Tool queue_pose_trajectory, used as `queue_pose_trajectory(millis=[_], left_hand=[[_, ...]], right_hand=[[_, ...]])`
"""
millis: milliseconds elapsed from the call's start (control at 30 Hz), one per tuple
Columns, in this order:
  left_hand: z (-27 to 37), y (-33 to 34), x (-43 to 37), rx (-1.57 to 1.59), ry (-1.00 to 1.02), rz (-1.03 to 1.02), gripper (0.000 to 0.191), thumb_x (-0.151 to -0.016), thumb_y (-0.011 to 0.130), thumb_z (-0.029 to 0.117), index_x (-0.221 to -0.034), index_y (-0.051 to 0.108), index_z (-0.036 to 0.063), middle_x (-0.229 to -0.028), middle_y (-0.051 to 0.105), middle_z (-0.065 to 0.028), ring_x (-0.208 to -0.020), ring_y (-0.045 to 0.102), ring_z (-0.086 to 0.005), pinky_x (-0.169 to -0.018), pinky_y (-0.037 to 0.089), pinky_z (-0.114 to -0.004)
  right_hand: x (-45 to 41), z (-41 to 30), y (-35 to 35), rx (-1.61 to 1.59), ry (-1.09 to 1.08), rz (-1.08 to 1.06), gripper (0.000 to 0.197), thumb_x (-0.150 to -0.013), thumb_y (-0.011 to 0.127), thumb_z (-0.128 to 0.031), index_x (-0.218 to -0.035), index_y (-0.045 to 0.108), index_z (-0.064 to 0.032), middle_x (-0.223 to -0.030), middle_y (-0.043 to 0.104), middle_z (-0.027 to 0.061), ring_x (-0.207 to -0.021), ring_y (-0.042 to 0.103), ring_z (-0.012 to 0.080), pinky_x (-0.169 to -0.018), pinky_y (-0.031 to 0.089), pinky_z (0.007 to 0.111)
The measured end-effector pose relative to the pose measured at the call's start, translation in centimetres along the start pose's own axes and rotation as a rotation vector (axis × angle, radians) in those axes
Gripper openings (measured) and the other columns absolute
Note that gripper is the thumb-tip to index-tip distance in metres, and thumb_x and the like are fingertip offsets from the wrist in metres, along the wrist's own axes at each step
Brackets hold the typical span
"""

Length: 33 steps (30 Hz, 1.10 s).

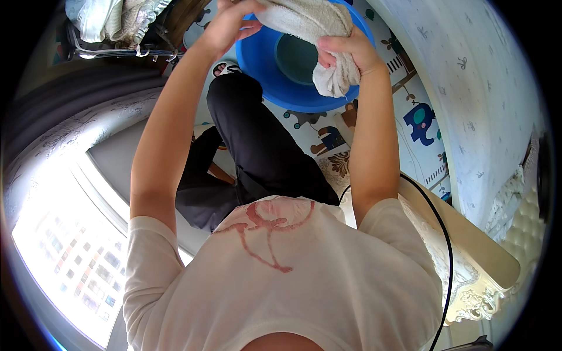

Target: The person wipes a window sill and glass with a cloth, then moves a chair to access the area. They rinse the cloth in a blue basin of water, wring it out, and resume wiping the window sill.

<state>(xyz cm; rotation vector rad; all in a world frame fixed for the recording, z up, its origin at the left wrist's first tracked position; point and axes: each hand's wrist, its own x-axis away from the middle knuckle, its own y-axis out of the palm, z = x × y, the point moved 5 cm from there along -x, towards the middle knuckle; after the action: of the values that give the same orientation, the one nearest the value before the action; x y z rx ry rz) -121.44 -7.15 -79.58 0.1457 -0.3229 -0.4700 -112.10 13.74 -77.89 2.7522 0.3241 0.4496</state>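
A pale, bunched terry towel stretches between my hands over a blue plastic basin. My right hand grips it near its right part, and a gathered end hangs below the fingers over the basin's near rim. At the towel's left end, my left hand has its thumb against the cloth and its fingers curled beneath. The frame's top edge cuts off part of the towel and the basin. Greenish water appears to lie in the basin's bottom.
A floor mat with printed cartoon animals surrounds the basin. Fabrics hang on a metal rack at upper left. Right stand a pale patterned panel and ornate cream furniture. A black cable curves past my right side. A bright window is left.
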Motion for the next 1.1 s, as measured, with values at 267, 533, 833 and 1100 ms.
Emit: queue_pose_trajectory(millis=[267, 533, 833, 1100], left_hand=[[-1.2, 7.3, 3.1, -0.944, 1.104, 0.105, 0.122, -0.059, 0.091, 0.025, -0.149, 0.015, -0.0082, -0.147, 0.029, -0.0399, -0.131, 0.041, -0.0544, -0.108, 0.039, -0.053], [-5.4, 5.7, -3.8, -0.766, 0.528, 0.096, 0.073, -0.076, 0.078, 0.031, -0.140, 0.048, 0.0106, -0.105, 0.067, -0.0234, -0.099, 0.065, -0.0435, -0.085, 0.053, -0.049], [-9.6, 4.2, -10.3, -1.432, -0.007, -0.842, 0.025, -0.076, 0.066, 0.020, -0.095, 0.073, 0.0056, -0.095, 0.072, -0.0183, -0.084, 0.069, -0.0370, -0.073, 0.055, -0.045], [-17.1, 3.9, -9.2, 0.111, -0.947, -0.834, 0.007, -0.079, 0.058, 0.015, -0.078, 0.058, 0.0082, -0.064, 0.053, -0.0031, -0.049, 0.045, -0.0127, -0.044, 0.038, -0.024]], right_hand=[[-2.0, 3.3, 2.1, -1.069, 0.031, -0.513, 0.032, -0.095, 0.052, -0.030, -0.108, 0.058, -0.0017, -0.072, 0.051, -0.0023, -0.053, 0.044, 0.0083, -0.059, 0.042, 0.028], [-3.3, 5.1, 3.4, -1.355, 0.038, -0.737, 0.033, -0.098, 0.050, -0.033, -0.116, 0.050, -0.0059, -0.076, 0.055, -0.0025, -0.054, 0.051, 0.0062, -0.058, 0.045, 0.025], [-4.3, 10.6, -7.0, 1.093, 0.354, 0.272, 0.044, -0.077, 0.075, -0.028, -0.112, 0.065, -0.0042, -0.082, 0.071, 0.0112, -0.074, 0.070, 0.0251, -0.070, 0.055, 0.036], [-7.1, 8.4, -4.8, 1.078, 0.002, 0.380, 0.059, -0.082, 0.078, -0.024, -0.135, 0.054, -0.0140, -0.131, 0.061, 0.0175, -0.122, 0.057, 0.0349, -0.102, 0.047, 0.044]])
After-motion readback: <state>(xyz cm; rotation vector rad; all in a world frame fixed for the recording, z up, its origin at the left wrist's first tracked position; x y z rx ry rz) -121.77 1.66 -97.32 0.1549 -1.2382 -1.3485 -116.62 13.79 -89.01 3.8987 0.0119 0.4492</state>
